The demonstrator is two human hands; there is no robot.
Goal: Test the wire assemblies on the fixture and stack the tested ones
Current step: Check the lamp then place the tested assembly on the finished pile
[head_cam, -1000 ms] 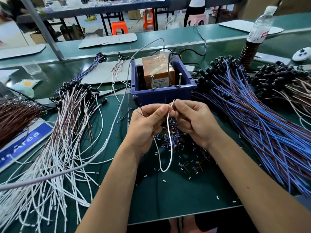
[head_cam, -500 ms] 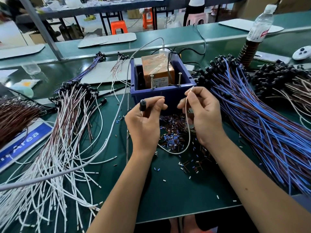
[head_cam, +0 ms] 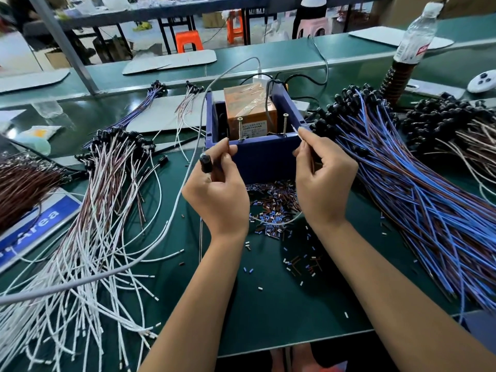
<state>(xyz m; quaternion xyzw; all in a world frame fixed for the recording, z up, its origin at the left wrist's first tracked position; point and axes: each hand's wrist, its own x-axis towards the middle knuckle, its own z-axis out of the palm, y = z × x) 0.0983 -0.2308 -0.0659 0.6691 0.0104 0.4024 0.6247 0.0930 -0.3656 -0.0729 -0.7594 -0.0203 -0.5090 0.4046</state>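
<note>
A blue box fixture [head_cam: 264, 159] with an orange block inside carries two upright screws, the left screw [head_cam: 239, 129] and the right screw [head_cam: 284, 124], on its front rim. My left hand [head_cam: 218, 193] pinches one end of a wire assembly just left of the left screw, the black cap [head_cam: 206, 162] sticking out beside my fingers. My right hand [head_cam: 320, 183] pinches the white wire's other end [head_cam: 295, 129] close to the right screw. The wire [head_cam: 279, 222] droops in a loop between my wrists.
A spread pile of white-and-brown wire assemblies [head_cam: 88, 237] lies at the left, a big heap of blue-and-brown ones [head_cam: 418, 200] at the right. Cut insulation bits [head_cam: 271, 208] litter the green mat. A water bottle [head_cam: 414, 41] stands at the back right, and a grey cable [head_cam: 171, 218] crosses the mat.
Both hands have moved apart and up from the middle of the mat to the fixture's front rim, bringing the two wire ends near the two screws.
</note>
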